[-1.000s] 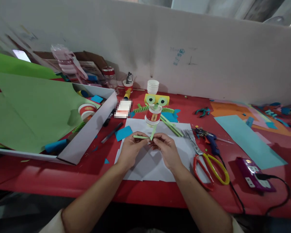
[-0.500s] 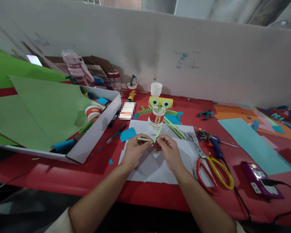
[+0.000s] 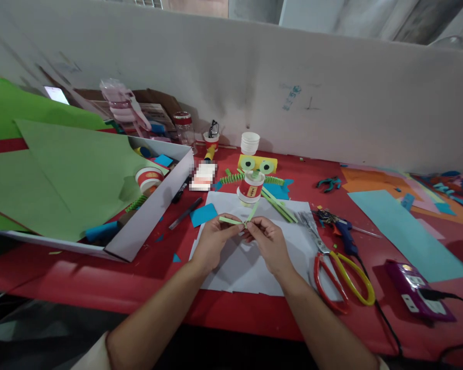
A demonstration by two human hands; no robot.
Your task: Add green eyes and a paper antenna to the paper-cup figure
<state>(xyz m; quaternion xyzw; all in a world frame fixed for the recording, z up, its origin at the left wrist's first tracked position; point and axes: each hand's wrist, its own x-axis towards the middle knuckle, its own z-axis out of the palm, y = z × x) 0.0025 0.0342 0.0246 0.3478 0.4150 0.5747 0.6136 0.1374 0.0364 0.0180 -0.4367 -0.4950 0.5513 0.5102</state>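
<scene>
Strips of pale green paper [image 3: 230, 220] meet at an angle between your hands, above the white paper sheet [image 3: 250, 264]: one length runs left, the other away towards the red-and-white paper cup [image 3: 250, 191]. Your left hand [image 3: 211, 244] and right hand [image 3: 269, 241], equally near, pinch narrowly beside the joint.

Both forearms [image 3: 158, 300] aslant inward, hands [image 3: 212, 240] [image 3: 269, 240] close together, fingertips [image 3: 252, 227] in a pinch

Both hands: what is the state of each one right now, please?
Left hand: closed, pinching light-green strips.
Right hand: closed, pinching the same light-green strips.
</scene>
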